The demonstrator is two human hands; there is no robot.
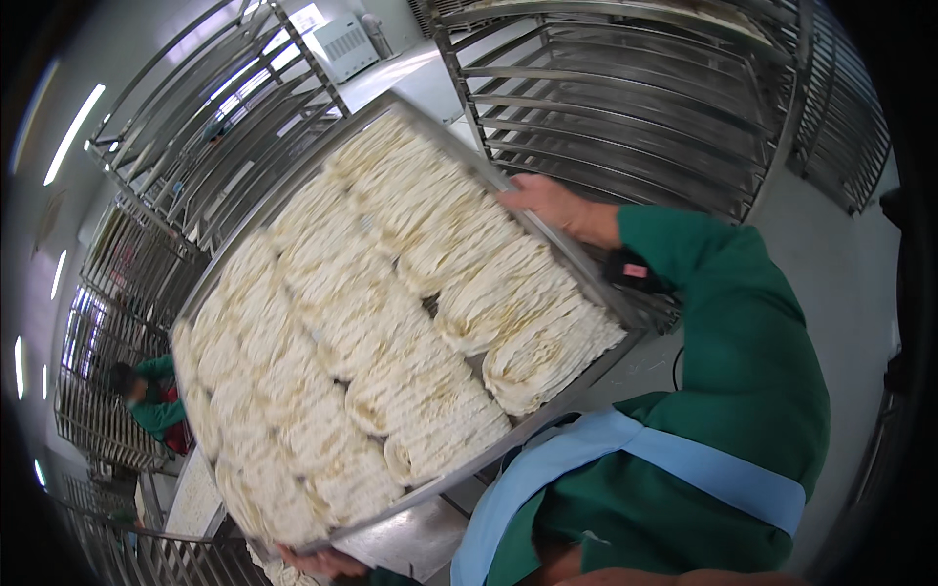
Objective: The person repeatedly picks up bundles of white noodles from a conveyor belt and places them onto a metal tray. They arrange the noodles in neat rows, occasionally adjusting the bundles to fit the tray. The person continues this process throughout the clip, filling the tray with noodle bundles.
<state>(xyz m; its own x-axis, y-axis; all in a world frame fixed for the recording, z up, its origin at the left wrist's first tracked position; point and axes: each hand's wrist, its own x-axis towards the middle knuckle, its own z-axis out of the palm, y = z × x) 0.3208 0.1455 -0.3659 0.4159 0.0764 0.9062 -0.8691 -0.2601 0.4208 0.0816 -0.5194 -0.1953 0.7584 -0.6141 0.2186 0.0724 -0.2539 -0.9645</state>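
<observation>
A large metal tray spans the middle of the view, tilted in the picture. Folded bundles of pale noodles lie on it in rows, close against one another. My right hand grips the tray's upper right edge, its thumb side over the rim. At the bottom of the view, my left hand holds the opposite edge from below, with its fingers partly hidden by the tray. The noodles look slightly blurred.
An empty-shelved metal rack stands beyond my right hand. Another rack is at upper left. A co-worker in green is at far left near more racks. Below the tray, a metal surface shows, with loose noodles beside it.
</observation>
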